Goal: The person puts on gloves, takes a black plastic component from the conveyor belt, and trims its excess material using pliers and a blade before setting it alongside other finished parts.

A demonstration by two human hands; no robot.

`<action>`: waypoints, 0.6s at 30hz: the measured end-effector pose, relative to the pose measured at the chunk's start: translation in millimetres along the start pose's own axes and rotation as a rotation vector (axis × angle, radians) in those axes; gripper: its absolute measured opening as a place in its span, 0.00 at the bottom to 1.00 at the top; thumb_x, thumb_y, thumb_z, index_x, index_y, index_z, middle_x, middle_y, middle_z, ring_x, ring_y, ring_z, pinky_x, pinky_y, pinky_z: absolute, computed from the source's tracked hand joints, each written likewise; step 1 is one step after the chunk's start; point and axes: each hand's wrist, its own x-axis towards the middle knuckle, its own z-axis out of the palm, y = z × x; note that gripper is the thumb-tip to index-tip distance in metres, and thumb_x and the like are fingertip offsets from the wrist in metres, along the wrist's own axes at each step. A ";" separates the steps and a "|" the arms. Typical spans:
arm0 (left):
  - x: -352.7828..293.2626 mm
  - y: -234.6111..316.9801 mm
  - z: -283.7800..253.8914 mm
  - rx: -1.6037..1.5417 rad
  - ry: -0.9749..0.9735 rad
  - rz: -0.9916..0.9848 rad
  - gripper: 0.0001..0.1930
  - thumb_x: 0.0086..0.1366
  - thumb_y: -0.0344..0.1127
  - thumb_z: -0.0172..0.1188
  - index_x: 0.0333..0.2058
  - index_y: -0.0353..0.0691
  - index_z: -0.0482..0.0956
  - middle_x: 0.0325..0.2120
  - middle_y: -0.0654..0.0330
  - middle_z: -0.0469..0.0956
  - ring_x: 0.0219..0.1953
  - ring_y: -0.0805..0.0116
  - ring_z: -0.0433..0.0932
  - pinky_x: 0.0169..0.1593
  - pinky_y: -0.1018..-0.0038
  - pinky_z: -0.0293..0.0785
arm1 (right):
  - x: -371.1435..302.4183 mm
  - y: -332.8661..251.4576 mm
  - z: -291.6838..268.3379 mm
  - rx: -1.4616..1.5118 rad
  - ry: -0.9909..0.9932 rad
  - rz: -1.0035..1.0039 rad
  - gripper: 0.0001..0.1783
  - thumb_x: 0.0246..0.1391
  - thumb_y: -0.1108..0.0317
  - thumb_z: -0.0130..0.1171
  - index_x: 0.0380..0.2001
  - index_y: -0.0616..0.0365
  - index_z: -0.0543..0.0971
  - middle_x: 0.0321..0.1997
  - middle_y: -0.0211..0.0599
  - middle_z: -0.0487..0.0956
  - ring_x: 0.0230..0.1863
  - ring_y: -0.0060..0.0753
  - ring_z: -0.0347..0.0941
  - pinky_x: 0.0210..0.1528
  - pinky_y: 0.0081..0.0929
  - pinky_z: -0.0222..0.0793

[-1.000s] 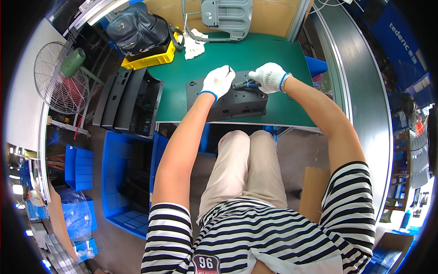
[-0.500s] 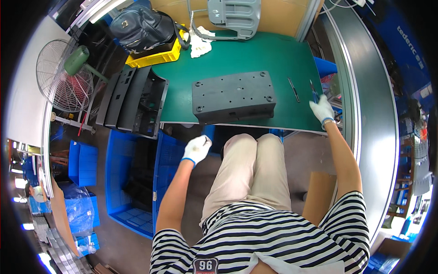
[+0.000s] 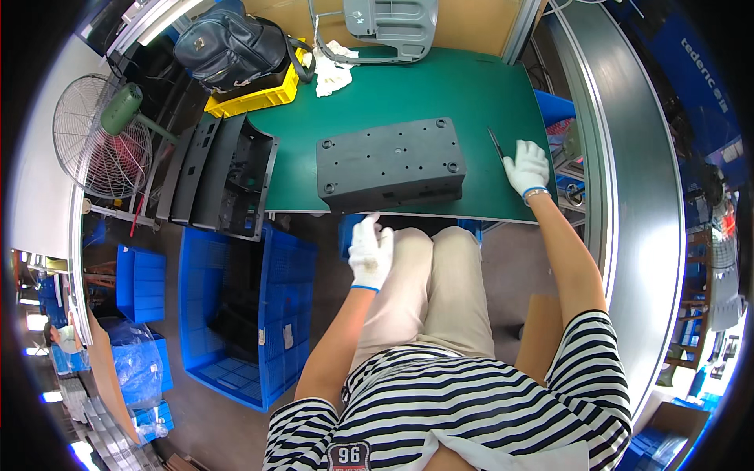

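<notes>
My right hand [image 3: 527, 169], in a white glove, rests over the right side of the green worktable [image 3: 503, 86]. Its fingers look outstretched, and its thumb meets the lower end of a slim black pen-like tool [image 3: 494, 141]. What lies beneath the palm is hidden, and the blue-handled pliers are out of sight. My left hand [image 3: 370, 255], gloved too, is in front of the table edge above my lap, fingers apart and pointing at the table. Just beyond it lies a dark grey rectangular plastic housing [image 3: 390, 161], its face with several holes turned up.
Several dark plastic housings [image 3: 208, 169] stand at the table's left end. A black backpack [image 3: 232, 51] sits in a yellow crate [image 3: 259, 100], with a white cloth [image 3: 333, 77] nearby. Below left is a blue crate [image 3: 287, 314]; a metal rail [image 3: 628, 196] runs along the right.
My left hand has moved right and forward, its fingers extending. My right hand has shifted left from the pliers to the black tool, and the pliers no longer show.
</notes>
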 end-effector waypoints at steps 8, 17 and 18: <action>24.4 48.9 62.6 -0.002 0.096 -0.184 0.36 0.57 0.45 0.67 0.59 0.35 0.61 0.44 0.50 0.75 0.43 0.51 0.79 0.47 0.60 0.76 | 31.1 -44.5 19.9 -0.065 -0.407 -0.031 0.18 0.52 0.67 0.59 0.46 0.59 0.70 0.47 0.52 0.77 0.50 0.51 0.77 0.50 0.40 0.75; 49.7 95.7 65.2 0.226 0.027 -0.619 0.41 0.54 0.54 0.70 0.56 0.33 0.60 0.50 0.49 0.65 0.48 0.50 0.78 0.48 0.64 0.80 | 11.6 -62.7 -23.4 0.066 -0.628 -0.012 0.19 0.53 0.68 0.51 0.48 0.65 0.69 0.45 0.61 0.80 0.50 0.60 0.78 0.51 0.50 0.73; 48.8 93.6 62.7 0.202 0.018 -0.631 0.42 0.53 0.52 0.72 0.57 0.34 0.60 0.49 0.47 0.65 0.48 0.48 0.78 0.48 0.63 0.80 | 7.5 -63.1 -23.4 0.135 -0.614 0.037 0.17 0.53 0.68 0.50 0.46 0.63 0.70 0.45 0.62 0.80 0.50 0.61 0.77 0.52 0.50 0.73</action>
